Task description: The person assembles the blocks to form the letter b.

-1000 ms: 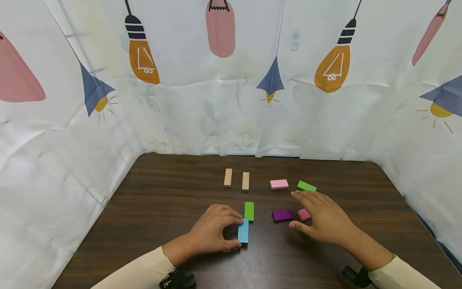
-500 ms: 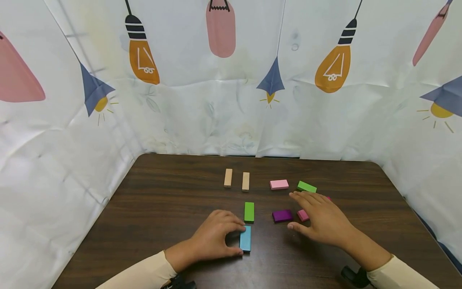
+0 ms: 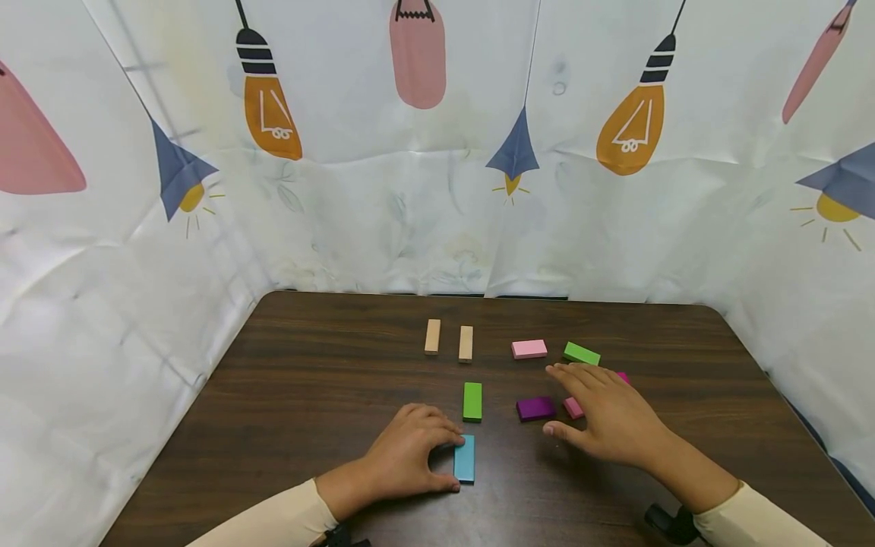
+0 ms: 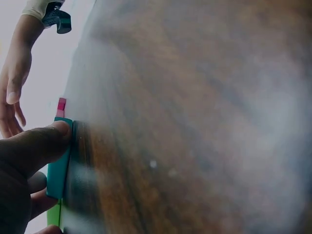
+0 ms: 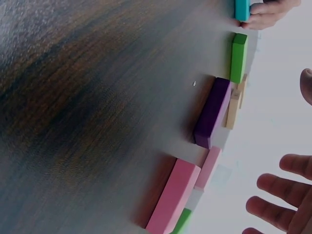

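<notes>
My left hand (image 3: 415, 450) pinches a light-blue block (image 3: 465, 459) lengthwise, thumb at its near end and fingertips at its far end. A green block (image 3: 472, 401) lies just beyond, with a narrow gap between the two. In the left wrist view the thumb presses the end of the blue block (image 4: 59, 165). My right hand (image 3: 608, 414) hovers with spread fingers and holds nothing. Under and beside it are a pink block (image 3: 573, 408), partly hidden by the hand, and a purple block (image 3: 536, 409). The right wrist view shows those fingers (image 5: 282, 190) apart from the blocks.
Two plain wooden blocks (image 3: 432, 336) stand toward the back of the dark table (image 3: 328, 365). To their right lie a light-pink block (image 3: 529, 349) and another green block (image 3: 582, 353). A magenta block (image 3: 623, 377) peeks out behind the right hand. A printed white curtain (image 3: 383, 220) encloses the table.
My left hand has drawn the blue block toward me and slightly right, away from the green block. The right hand has shifted only a little to the left.
</notes>
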`<state>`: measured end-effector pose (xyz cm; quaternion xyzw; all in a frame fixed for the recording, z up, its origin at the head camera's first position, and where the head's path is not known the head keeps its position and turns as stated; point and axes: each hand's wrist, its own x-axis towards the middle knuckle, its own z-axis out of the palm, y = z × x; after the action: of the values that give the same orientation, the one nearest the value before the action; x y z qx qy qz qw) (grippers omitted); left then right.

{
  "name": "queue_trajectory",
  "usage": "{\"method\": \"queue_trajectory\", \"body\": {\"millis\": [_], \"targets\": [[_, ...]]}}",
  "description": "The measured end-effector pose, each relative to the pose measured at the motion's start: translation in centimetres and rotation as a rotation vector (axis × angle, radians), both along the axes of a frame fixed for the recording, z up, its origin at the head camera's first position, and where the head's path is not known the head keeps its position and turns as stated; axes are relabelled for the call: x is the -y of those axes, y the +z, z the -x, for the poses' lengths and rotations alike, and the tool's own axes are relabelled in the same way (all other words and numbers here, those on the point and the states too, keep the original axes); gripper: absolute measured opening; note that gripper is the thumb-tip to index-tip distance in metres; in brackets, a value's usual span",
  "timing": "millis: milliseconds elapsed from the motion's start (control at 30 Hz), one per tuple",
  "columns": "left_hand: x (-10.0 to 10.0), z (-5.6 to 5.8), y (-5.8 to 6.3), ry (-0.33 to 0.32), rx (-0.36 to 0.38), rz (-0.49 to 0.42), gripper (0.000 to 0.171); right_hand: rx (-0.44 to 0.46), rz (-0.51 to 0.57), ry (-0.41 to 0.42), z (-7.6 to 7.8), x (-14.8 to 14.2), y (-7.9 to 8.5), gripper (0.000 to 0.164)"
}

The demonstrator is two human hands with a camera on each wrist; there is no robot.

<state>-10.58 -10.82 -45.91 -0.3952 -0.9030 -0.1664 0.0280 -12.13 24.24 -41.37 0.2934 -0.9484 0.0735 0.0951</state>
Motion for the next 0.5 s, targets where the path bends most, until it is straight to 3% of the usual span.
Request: {"method": "queue_trajectory", "body": {"millis": [500], "targets": [[0.16,0.04,0.05,-0.002,0.036,0.004,0.055,0.008,0.01,0.009,0.27,0.52,-0.01,0.087]]}}
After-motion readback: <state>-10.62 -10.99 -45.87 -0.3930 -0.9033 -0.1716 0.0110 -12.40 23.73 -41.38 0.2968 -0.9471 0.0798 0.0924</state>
